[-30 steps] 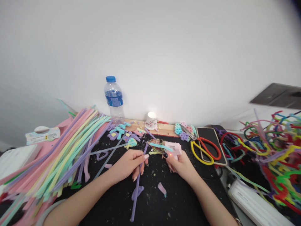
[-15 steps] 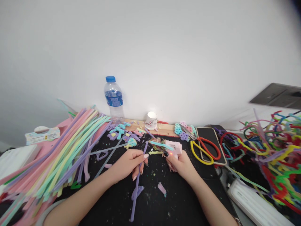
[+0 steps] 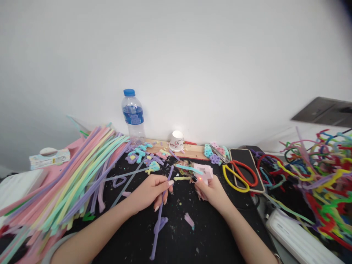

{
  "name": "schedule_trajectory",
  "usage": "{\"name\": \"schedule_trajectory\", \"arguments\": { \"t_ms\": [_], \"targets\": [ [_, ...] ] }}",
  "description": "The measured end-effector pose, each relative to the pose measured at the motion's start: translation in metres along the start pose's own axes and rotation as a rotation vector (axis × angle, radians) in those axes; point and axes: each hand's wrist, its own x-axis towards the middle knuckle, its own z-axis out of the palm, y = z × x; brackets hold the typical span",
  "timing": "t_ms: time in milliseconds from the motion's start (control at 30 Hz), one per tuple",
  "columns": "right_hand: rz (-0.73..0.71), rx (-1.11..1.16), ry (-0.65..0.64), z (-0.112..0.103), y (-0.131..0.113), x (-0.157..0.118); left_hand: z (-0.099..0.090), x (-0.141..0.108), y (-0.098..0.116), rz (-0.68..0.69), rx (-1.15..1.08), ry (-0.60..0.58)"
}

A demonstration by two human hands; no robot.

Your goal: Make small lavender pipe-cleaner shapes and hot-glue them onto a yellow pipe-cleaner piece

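Pinched between the fingers of my left hand is a long purple fuzzy stick, its upper end poking above the fingertips and its lower end reaching toward me. My right hand grips a small pale pink device with a lit orange-red light. A light blue strip extends leftward from the device. Its left tip is close to the top of the purple stick, with a small gap. A loose purple loop lies behind the stick, and a pink-purple scrap rests on the black surface.
Pastel fuzzy sticks pile up at left. Behind stand a water bottle and a paper cup. Rightward lie scissors on a phone, a white power strip and a tangle of coloured sticks.
The lower end of the purple stick has shifted slightly left. Both hands keep nearly the same place and hold.
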Motion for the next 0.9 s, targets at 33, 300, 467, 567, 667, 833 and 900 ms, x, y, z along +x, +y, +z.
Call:
{"name": "schedule_trajectory", "arguments": {
  "t_ms": [33, 300, 467, 567, 667, 833, 900],
  "targets": [
    [-0.001, 0.000, -0.005, -0.0003, 0.0003, 0.0000, -0.0001, 0.0000, -0.0001, -0.004, 0.000, 0.000],
    [0.021, 0.032, -0.076, -0.0020, 0.0022, -0.0014, 0.0004, 0.0000, -0.0005, 0.003, -0.005, 0.029],
    [-0.008, 0.024, -0.046, -0.0015, 0.0034, 0.0003, -0.0007, -0.0010, -0.0015, 0.012, -0.001, -0.009],
    [0.001, 0.047, -0.023, -0.0013, 0.0029, 0.0007, -0.0011, -0.0010, -0.0021, 0.013, -0.009, -0.022],
    [0.019, 0.054, -0.043, -0.0017, 0.0016, -0.0004, -0.0008, -0.0004, -0.0017, 0.003, -0.020, -0.007],
    [0.013, 0.058, -0.080, -0.0026, 0.0025, -0.0016, -0.0011, 0.0006, -0.0017, 0.004, -0.029, 0.004],
    [0.005, 0.072, -0.067, -0.0025, 0.0035, -0.0007, -0.0016, 0.0010, -0.0024, 0.012, -0.030, -0.010]
  ]
}}
